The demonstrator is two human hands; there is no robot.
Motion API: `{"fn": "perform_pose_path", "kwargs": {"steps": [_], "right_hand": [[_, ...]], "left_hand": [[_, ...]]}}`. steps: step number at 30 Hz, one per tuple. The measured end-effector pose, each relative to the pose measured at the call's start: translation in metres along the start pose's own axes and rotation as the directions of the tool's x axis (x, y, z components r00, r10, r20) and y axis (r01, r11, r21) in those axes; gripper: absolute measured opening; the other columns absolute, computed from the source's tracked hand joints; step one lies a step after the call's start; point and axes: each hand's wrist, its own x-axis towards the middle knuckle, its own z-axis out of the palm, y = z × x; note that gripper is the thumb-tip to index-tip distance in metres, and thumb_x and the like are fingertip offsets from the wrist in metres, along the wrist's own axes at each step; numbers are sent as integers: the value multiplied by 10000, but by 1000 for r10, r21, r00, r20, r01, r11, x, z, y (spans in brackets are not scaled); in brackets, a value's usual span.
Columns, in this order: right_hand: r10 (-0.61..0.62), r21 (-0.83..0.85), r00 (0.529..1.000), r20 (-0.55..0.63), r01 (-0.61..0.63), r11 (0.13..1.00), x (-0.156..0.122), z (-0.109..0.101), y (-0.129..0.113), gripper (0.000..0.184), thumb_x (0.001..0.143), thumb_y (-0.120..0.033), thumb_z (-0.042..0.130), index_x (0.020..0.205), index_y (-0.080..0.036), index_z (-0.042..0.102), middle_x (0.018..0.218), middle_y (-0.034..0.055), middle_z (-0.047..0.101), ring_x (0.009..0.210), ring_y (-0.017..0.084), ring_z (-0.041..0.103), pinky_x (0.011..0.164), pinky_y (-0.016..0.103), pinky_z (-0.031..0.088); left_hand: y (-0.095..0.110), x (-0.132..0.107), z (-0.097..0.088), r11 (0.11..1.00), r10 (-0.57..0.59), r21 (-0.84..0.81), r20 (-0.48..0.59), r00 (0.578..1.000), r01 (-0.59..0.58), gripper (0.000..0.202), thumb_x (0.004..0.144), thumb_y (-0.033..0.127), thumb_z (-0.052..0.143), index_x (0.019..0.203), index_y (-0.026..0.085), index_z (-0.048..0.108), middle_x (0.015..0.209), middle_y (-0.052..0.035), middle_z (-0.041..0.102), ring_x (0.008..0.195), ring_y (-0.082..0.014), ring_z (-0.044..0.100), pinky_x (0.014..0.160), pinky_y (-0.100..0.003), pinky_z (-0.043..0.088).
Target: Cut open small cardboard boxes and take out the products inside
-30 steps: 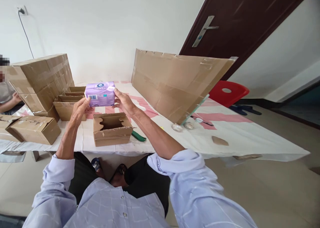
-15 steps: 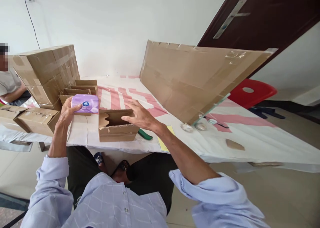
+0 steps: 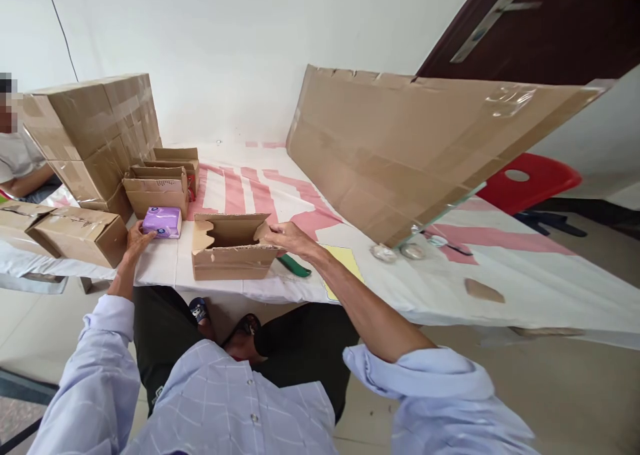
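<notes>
A purple soft pack point(image 3: 163, 222) with a small blue logo rests on the table just left of an uncovered cardboard box point(image 3: 233, 263). My left hand point(image 3: 136, 243) grips the pack at its near left side, thumb along the front. The box stands upright with its top flaps up, and its inside looks dark. At its right end, my right hand point(image 3: 293, 237) pinches the short side flap between thumb and fingers. Part of a green-handled tool point(image 3: 295, 266) shows beside the box, below my right wrist.
Closed cartons point(image 3: 80, 118) are stacked at the left, with several opened boxes point(image 3: 157, 192) beside them. A large cardboard sheet point(image 3: 400, 142) leans at the back right. Tape rolls point(image 3: 384, 253) and a yellow paper point(image 3: 345, 265) lie on the table. Another person point(image 3: 23, 155) sits far left.
My left hand has lowered the purple pack from the air onto the table. My right hand has gone from open above the box to pinching its right flap.
</notes>
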Motion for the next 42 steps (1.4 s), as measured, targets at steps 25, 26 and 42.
{"fn": "perform_pose_path", "kwargs": {"steps": [25, 26, 42], "right_hand": [[-75, -13, 994, 74, 76, 997, 25, 148, -88, 106, 992, -249, 673, 1005, -177, 750, 897, 49, 815, 701, 199, 778, 675, 260, 596], [-102, -17, 991, 81, 104, 994, 26, 151, -86, 136, 1013, -285, 665, 1011, -182, 754, 885, 42, 808, 719, 195, 776, 706, 262, 595], [-448, -504, 880, -159, 318, 803, 16, 105, 59, 361, 1052, -379, 591, 1314, -179, 737, 1332, 177, 747, 1218, 326, 687, 1060, 461, 552]], "left_hand": [[37, -178, 23, 891, -9, 450, -100, 995, 54, 341, 826, 599, 778, 891, 282, 671, 935, -102, 828, 996, -381, 800, 940, -498, 600], [36, -173, 26, 885, -12, 461, -128, 992, 70, 363, 824, 608, 787, 891, 283, 639, 938, -106, 819, 1004, -387, 797, 933, -502, 598], [16, -42, 47, 868, 8, 495, -110, 994, 48, 468, 753, 613, 859, 691, 280, 536, 719, -31, 667, 762, -280, 673, 745, -389, 491]]}}
